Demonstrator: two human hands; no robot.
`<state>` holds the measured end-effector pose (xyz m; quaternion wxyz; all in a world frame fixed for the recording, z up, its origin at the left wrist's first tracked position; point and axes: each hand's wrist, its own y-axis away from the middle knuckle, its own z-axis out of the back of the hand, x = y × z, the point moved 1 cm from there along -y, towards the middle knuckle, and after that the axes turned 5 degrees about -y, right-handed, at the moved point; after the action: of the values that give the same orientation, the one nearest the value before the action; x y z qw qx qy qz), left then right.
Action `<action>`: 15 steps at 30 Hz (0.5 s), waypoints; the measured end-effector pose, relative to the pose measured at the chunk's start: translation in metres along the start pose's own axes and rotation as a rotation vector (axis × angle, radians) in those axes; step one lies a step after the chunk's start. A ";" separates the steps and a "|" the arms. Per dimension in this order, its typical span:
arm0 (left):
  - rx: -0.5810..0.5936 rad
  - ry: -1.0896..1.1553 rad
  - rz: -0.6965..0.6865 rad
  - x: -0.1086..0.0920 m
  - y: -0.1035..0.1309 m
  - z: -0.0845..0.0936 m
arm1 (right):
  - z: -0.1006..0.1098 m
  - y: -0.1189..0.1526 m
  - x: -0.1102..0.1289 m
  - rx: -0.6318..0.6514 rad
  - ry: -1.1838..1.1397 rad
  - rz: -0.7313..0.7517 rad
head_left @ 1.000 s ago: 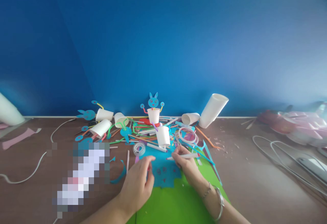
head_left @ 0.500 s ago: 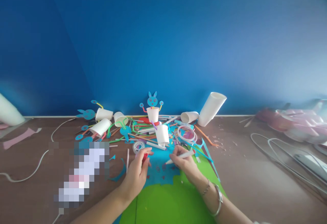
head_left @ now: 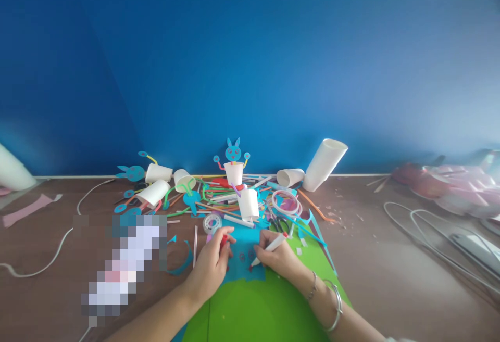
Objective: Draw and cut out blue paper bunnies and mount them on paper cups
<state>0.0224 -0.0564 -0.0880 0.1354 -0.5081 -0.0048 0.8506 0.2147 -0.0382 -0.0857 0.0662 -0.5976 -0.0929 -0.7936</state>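
1. Pinches the white marker (head_left: 275,243) between thumb and fingers of the right hand (head_left: 275,254), with tip down at a red mark on the blue sheet (head_left: 244,235).
2. Curls the left hand (head_left: 210,266) over the blue sheet's left side, with a small red cap (head_left: 224,240) pinched between thumb and fingers, partly hidden.
3. Has the blue sheet on top of the green sheet (head_left: 250,311), with red drawings near the marker's tip.
4. Has a tilted white cup (head_left: 249,205), a capped marker (head_left: 238,220) and a tape roll (head_left: 212,224) just beyond the hands, and scissors (head_left: 282,224) beyond the right one.
5. Farther back, shows a blue rabbit figure (head_left: 233,153) upright in a cup (head_left: 234,173), against straws and scraps.
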 end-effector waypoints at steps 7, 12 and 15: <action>0.006 0.002 0.003 0.002 -0.001 -0.001 | -0.002 0.001 -0.001 0.000 0.070 -0.003; 0.015 0.004 0.012 0.004 -0.001 -0.002 | -0.003 0.000 0.001 -0.013 0.115 0.004; 0.019 0.008 0.015 0.005 -0.001 -0.002 | -0.003 0.000 0.000 -0.014 0.112 -0.001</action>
<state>0.0221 -0.0544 -0.0928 0.1340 -0.5102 0.0076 0.8495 0.2117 -0.0393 -0.0868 0.0665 -0.5529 -0.0838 -0.8264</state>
